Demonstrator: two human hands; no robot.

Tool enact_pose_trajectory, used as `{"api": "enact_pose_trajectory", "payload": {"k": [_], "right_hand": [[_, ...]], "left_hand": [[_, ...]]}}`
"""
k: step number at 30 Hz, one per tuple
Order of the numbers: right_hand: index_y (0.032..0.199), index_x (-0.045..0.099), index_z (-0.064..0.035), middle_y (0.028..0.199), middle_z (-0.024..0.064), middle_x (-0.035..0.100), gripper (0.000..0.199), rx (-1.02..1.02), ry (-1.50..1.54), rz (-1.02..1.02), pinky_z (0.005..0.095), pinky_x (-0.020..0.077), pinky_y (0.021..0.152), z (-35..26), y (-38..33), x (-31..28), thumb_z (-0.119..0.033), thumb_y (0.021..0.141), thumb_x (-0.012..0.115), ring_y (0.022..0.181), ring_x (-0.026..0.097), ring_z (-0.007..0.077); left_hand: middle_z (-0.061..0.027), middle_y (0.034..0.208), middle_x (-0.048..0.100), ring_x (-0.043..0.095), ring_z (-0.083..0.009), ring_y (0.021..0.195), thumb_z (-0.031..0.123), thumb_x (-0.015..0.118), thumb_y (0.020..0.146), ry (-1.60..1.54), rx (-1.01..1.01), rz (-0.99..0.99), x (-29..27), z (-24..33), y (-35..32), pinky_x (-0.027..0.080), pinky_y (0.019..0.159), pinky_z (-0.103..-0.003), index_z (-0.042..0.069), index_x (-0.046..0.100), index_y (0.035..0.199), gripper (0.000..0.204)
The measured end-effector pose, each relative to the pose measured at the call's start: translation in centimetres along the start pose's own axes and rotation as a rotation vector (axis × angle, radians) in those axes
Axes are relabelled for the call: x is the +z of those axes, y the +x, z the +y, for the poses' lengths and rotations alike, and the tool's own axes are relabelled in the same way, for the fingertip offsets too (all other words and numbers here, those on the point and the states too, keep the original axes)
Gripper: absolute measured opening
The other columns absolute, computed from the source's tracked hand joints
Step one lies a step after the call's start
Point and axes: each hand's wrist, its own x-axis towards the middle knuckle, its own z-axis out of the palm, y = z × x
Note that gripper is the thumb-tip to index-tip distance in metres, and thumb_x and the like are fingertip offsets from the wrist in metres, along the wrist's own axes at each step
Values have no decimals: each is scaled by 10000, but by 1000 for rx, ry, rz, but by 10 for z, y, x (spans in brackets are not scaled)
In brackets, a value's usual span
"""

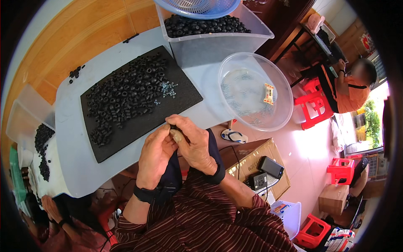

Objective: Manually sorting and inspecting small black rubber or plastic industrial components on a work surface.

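A small black rubber ring [172,126] is pinched between the fingertips of both hands, just over the near edge of a black mat [184,94]. The right hand [194,145] curls closed around it from above; the left hand [155,153] presses in against it from the side, fingers bent. Both wrists wear dark bands. The mat lies on a pale grey table [71,138] and carries a heap of black rings [124,94] with a few small metal parts [168,89] beside them. Farther off stand a clear round bowl [256,90] and a clear tub of black rings [210,29] under a blue basket [197,6].
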Motion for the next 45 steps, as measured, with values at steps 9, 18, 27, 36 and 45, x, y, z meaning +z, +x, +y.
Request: {"api": "enact_pose_trajectory", "payload": {"k": [9,18,27,36,45], "right_hand": [[1118,633,-18,1083,116,649,393,104,29,-84,242,525,714,-10,4,-8,94,742,619,765,627,131],[1097,627,-15,1050,126,647,389,74,51,-88,257,514,669,-5,2,-7,119,733,630,747,633,174],[1093,629,-27,1010,140,647,359,126,29,-61,279,526,662,-4,-3,-3,100,757,626,774,655,219],[1103,623,-13,1040,157,640,353,-46,-138,-127,343,536,732,-8,6,-10,57,759,660,891,639,306],[1117,629,-26,1037,143,651,377,90,-21,-172,291,555,680,-12,10,-16,47,752,689,776,669,223]], "left_hand": [[-88,996,652,633,-180,934,193,500,985,81,-5,22,2,7,-6,493,882,-336,-26,618,1080,266],[-88,969,642,631,-186,915,178,520,972,112,-36,2,-1,10,-5,498,881,-339,-31,624,1013,237],[-64,974,626,613,-147,884,179,521,978,152,0,51,7,9,-7,503,869,-328,-41,610,1006,239],[-43,1011,621,602,-116,904,151,507,989,242,131,-24,-3,-2,-8,502,872,-312,-6,602,1096,212],[-97,1124,614,595,-185,1047,182,478,1002,-32,31,-107,-1,-4,-7,466,968,-361,-30,547,1229,318]]}}
